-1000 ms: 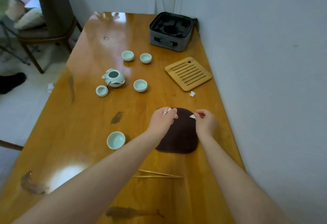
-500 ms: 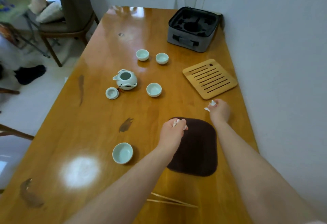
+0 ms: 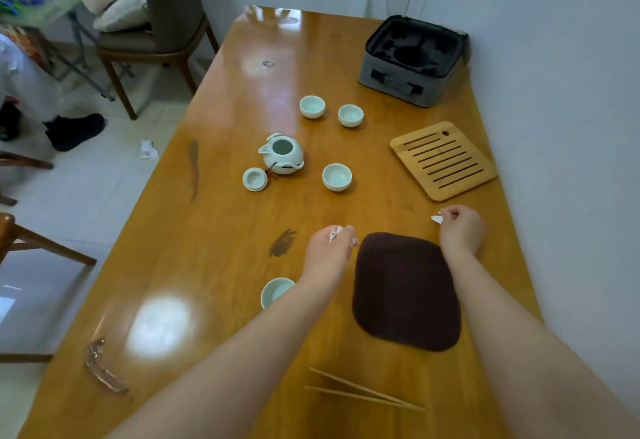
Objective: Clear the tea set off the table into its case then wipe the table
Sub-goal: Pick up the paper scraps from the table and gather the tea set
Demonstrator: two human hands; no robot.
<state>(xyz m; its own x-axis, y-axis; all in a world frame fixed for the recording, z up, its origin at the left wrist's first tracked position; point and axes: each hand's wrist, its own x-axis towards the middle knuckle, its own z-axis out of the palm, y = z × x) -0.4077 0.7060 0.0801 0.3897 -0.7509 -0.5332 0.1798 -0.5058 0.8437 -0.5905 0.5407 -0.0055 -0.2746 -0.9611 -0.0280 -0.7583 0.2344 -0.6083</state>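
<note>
The tea set is still spread over the table (image 3: 221,265), and nothing of it is in the case (image 3: 412,61) yet. The teapot (image 3: 282,154) stands open near the middle, with its lid (image 3: 255,179) lying just beside it on a short cord. One cup (image 3: 337,177) is at the right of the teapot, two more cups (image 3: 312,106) (image 3: 350,115) stand farther back toward the case, and a fourth cup (image 3: 275,291) is near the person, partly hidden behind the left forearm. The slatted bamboo tray (image 3: 443,160) lies near the wall, between the case and the dark brown cloth (image 3: 405,291). A pair of bamboo tongs (image 3: 363,392) lies at the near edge of the table.

The case stands open in the far corner, and its black foam slots look empty.

The left hand (image 3: 329,251) is closed around a small white scrap (image 3: 333,233), just at the left of the cloth. The right hand (image 3: 460,230) pinches another small white scrap (image 3: 437,219) between the fingertips, just beyond the cloth and close to the tray. What the scraps are is too small to tell; they look like bits of paper. The two hands are apart, one on each side of the cloth's far end.

By this picture the task is only at its beginning: the person seems to gather small litter first. Every piece of the tea set must still go into the case, and the wiping is not started. Several dark stains (image 3: 282,243) show on the wood, so the cloth will probably be needed for them.
</note>
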